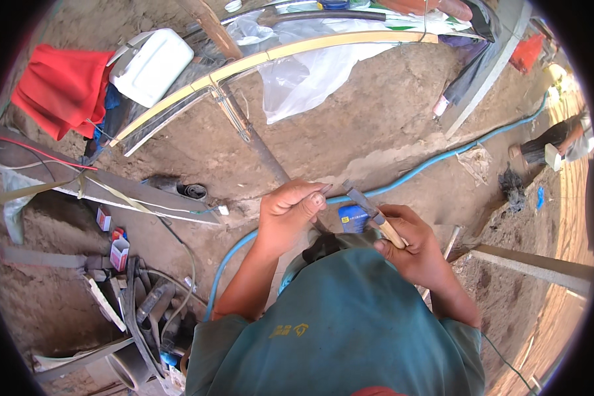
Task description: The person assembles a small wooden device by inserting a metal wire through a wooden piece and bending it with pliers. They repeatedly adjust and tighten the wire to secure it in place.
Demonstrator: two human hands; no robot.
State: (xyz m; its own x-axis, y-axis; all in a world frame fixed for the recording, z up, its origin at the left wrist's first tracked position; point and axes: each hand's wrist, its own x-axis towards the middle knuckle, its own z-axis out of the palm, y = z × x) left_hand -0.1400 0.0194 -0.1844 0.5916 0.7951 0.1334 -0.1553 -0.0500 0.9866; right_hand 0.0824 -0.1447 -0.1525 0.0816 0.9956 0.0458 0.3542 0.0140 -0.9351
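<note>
My left hand [289, 214] is raised in front of my torso, thumb and fingertips pinched together. A small thin piece [326, 189] sticks out between them, too small to name. My right hand [412, 245] is closed round the wooden handle of a short tool [391, 232]. The tool's narrow dark metal part points up and to the left, toward my left fingertips but apart from them. Whether it is a blade or a hammer head I cannot tell. Below, between my hands, shows a blue package [353, 218], partly hidden by the tool and my lap.
A blue hose [442, 157] runs across the dirt ground behind my hands. Further off lie a long curved yellowish strip [297, 47], a post, clear plastic sheeting, a white container [153, 69] and red cloth [63, 89]. Scrap and pipes lie left; another person [561, 140] is far right.
</note>
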